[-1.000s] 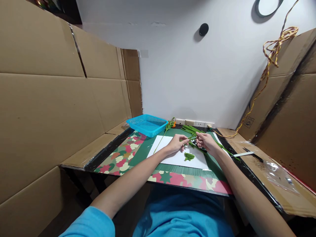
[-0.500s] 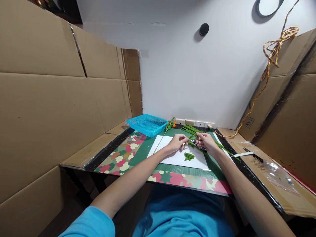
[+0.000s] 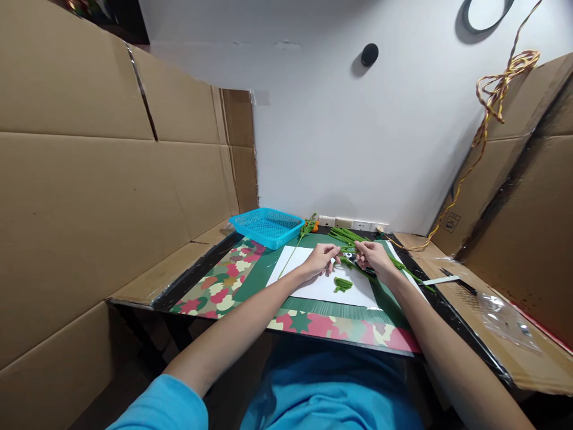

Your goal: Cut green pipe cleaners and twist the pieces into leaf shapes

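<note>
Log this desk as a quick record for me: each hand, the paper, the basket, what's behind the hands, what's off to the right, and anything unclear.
Left hand: pinching a thin green strand
Right hand: pinching toward the strand's other end
White paper: bears a small green pile
Blue basket: far left, beside orange flowers
Behind hands: green stems
Right side: white strip, clear plastic bag
Unclear: dark object partly under right hand

Unreadable printed mark [image 3: 452,223] on right-hand cardboard [image 3: 519,221].
</note>
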The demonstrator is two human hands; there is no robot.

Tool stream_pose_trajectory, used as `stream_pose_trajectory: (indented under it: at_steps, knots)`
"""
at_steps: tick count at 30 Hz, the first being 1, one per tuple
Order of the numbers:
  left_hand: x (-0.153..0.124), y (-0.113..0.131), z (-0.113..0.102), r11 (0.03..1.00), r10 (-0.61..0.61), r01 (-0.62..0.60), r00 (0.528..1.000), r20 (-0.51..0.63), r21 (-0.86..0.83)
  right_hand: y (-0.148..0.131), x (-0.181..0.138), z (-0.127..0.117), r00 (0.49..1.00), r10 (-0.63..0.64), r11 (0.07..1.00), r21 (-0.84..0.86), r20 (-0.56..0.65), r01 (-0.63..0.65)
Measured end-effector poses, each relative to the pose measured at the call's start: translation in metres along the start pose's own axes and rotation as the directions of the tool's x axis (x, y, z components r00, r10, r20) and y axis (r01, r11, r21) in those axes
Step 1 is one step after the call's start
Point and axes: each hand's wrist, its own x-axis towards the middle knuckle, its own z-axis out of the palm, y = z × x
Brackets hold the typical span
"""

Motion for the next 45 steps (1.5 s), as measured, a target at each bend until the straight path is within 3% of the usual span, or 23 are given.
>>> stream_pose_trajectory:
  at_steps: [7,10,12,14,16,21,31,39,45]
  knots:
    - [0.004,-0.003,0.0,1.0,0.002,-0.002,1.0,0.001,-0.005,-0.001,-0.001,0.002,1.0,-0.015,0.994,-0.111,-0.006,0.014]
    - [0.004,-0.003,0.0,1.0,0.005,-0.005,1.0,-0.015,0.0,0.0,-0.003,0.002,0.997,-0.07,0.958,-0.278,-0.018,0.062]
    - [0.003,-0.002,0.0,1.0,0.003,-0.003,0.999,-0.046,0.0,0.0,-0.004,0.002,0.981,-0.184,0.836,-0.533,-0.052,0.129]
    - [0.002,0.0,0.001,1.0,0.002,-0.002,0.997,-0.075,0.0,0.001,-0.006,0.002,0.95,-0.305,0.615,-0.774,-0.061,0.147]
    - [0.001,0.002,0.001,1.0,-0.003,0.004,0.996,-0.089,0.012,0.001,-0.006,0.003,0.943,-0.33,0.475,-0.87,-0.035,0.134]
    - [0.001,0.008,0.001,0.998,-0.02,0.027,0.992,-0.126,0.054,0.006,0.0,0.0,0.947,-0.32,0.474,-0.859,0.036,0.193]
    - [0.006,0.005,-0.003,0.995,0.045,-0.021,0.966,-0.255,0.094,0.012,0.005,-0.009,0.97,-0.231,0.443,-0.881,0.069,0.168]
    - [0.01,-0.001,-0.007,0.998,0.036,-0.016,0.937,-0.346,0.062,0.017,0.001,-0.009,0.997,-0.037,0.237,-0.969,0.063,0.07]
    - [0.013,-0.001,-0.011,0.999,-0.048,0.043,0.911,-0.41,-0.021,0.014,-0.003,-0.011,0.995,0.017,0.177,-0.98,0.098,0.094]
